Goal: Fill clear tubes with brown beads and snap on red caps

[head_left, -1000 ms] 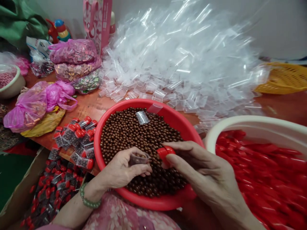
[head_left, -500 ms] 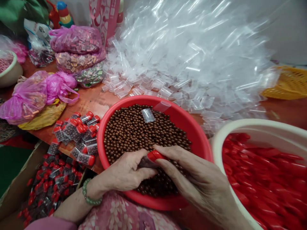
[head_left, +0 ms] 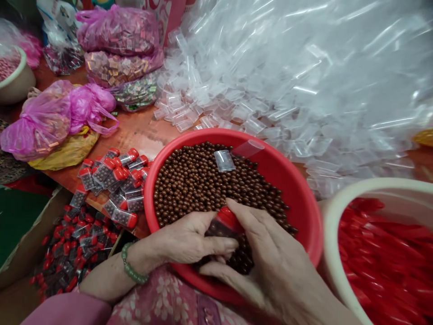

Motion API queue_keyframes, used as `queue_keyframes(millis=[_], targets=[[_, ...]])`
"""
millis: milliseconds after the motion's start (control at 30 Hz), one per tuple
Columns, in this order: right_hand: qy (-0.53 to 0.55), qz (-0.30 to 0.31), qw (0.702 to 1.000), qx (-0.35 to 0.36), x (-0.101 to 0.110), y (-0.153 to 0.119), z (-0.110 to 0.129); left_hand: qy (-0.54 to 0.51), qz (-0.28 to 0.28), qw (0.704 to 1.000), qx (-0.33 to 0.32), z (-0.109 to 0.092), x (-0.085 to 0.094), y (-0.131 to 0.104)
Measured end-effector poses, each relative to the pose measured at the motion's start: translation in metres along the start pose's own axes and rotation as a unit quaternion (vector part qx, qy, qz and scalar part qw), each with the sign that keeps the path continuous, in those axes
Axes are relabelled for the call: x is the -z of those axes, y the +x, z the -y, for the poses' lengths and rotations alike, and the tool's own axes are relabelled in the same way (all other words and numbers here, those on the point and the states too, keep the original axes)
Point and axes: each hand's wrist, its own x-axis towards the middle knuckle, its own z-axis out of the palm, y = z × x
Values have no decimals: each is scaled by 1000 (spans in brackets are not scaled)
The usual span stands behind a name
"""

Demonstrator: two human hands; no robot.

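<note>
Left of the left hand (head_left: pixel 189 239), capped containers (head_left: pixel 108 174) lie on the surface (head_left: pixel 138 128). That hand grips a clear container (head_left: pixel 218 229); its red cap (head_left: pixel 226 216), apart a second ago, now sits on it, apparently closing it. The half-open right hand (head_left: pixel 270 248) touches the cap.

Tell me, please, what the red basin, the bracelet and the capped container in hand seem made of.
Red basin: likely plastic, smooth, from its even sheen. Bracelet: polished green beads, perhaps stone or glass, by their shine. Capped container: probably glossy plastic, its body clear, its red cap shiny.
</note>
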Motion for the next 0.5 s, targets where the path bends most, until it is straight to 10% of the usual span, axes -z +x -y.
queue_keyframes(millis=[500], targets=[[-52,0,998,32,-13,4,-7,-188,-153,954,178,-11,-14,22]])
